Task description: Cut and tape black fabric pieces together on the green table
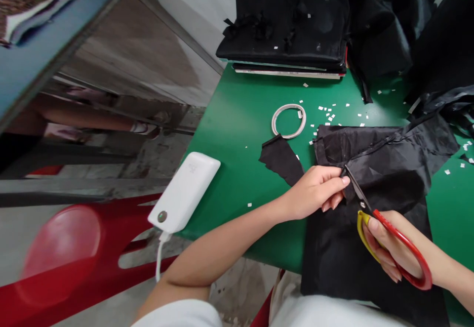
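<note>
My right hand [388, 240] is closed around the scissors [365, 204], which have one red and one yellow handle. Their blade tips point up and left, right beside the fingertips of my left hand [314, 191]. That hand pinches an edge of the black fabric [388, 183], which is spread over the table and hangs down past its front edge. Whether the blades have cloth between them is hard to see. Left of the fabric lie a ragged black scrap [282, 159] and a white ring-shaped roll of tape [274, 124].
Folded black fabric [285, 30] rests on a stack at the back of the green table [229, 119]. Dark cloth [444, 45] is heaped at the right. Small white bits are scattered about. A white power bank [188, 188] with a cable sits left, near a red chair [74, 258]. Another person's leg [89, 119] shows beyond.
</note>
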Demonstrator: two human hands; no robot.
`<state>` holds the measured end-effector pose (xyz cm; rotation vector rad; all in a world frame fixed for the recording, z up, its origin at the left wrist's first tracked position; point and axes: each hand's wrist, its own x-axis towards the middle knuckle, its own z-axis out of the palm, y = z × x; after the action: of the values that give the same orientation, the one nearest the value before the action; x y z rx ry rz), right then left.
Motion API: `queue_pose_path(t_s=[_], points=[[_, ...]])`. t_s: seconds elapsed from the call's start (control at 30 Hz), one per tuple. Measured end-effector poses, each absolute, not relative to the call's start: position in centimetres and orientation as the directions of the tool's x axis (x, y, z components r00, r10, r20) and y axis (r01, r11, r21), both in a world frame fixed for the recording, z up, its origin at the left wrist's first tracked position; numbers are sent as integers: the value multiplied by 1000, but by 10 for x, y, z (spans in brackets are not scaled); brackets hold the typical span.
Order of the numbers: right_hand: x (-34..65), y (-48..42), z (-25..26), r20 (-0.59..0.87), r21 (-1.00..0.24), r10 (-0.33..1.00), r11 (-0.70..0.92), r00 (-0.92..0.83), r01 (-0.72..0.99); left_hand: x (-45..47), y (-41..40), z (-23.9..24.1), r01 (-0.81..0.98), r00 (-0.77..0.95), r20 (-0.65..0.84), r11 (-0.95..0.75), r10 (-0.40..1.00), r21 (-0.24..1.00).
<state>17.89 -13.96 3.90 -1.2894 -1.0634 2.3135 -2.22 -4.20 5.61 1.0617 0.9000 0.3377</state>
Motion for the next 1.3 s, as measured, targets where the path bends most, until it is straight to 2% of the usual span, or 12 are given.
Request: queue_pose_path(t_s=[0.23,0.6,0.9,1.3], points=[[177,-136,45,-595,-746,574,-655,-563,120,-26,-42,59,187,566,-410,372,716,909],[182,-139,45,-572,-777,599,-614,-561,136,-24,-41,59,194,578,-385,337,719,921],[187,-140,38,-484,-814,625,-578,-612,53,-24,-42,60,201,627,-354,295,694,934],[182,-135,41,-550,-772,584,-628,-597,97,-24,-42,59,211,621,-380,321,686,923]])
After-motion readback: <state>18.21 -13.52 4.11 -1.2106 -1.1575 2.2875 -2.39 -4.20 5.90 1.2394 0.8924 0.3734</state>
